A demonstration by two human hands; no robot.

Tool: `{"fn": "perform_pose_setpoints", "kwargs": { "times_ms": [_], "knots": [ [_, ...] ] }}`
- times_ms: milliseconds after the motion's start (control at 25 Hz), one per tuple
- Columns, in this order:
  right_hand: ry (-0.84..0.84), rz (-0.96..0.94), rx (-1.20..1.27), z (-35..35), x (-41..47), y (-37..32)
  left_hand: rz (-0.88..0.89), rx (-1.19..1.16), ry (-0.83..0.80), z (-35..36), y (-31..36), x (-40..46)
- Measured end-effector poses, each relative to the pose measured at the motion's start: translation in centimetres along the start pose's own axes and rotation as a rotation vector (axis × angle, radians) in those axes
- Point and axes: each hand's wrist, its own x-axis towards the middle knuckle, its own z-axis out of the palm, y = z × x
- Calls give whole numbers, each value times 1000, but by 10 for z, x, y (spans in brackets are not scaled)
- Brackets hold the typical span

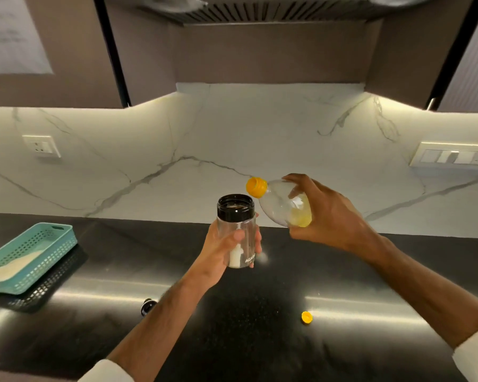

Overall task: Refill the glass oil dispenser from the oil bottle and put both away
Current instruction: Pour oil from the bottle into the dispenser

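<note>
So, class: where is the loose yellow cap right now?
In the head view the yellow cap lies on the black countertop, on the person's right, below the right hand and its tilted oil bottle.

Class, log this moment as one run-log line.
left hand: holds open dispenser | right hand: tilts oil bottle | yellow cap: on counter

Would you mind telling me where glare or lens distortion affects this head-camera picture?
Head view: broad glare streaks cross the black countertop on both sides; wide-angle bending curves the marble backsplash; the glass oil dispenser in the left hand looks slightly soft, as does the oil bottle in the right hand.
</note>
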Motion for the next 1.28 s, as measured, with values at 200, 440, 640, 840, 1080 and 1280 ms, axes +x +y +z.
{"fn": "perform_pose_setpoints", "kwargs": {
  "times_ms": [200, 440, 640, 840, 1080, 1280],
  "knots": [
    [23, -4, -136, -31, 5, -41, 8, -92, -112, -14, 36, -6],
    [42, 26, -257, -68, 3, -86, -10, -145, -257, -22, 68, -10],
    [29, 31, -384, -96, -1, -105, -4, -187, -326, -5, 82, -8],
    [43, -8, -428, -125, -2, -105, 22, -230, -300, 17, 93, 5],
    [54, -90, -515, -158, 0, -91, 55, -243, -280, 49, 99, 22],
    [46, -156, -591, -175, 3, -80, 69, -243, -299, 60, 101, 30]
  ]
}}
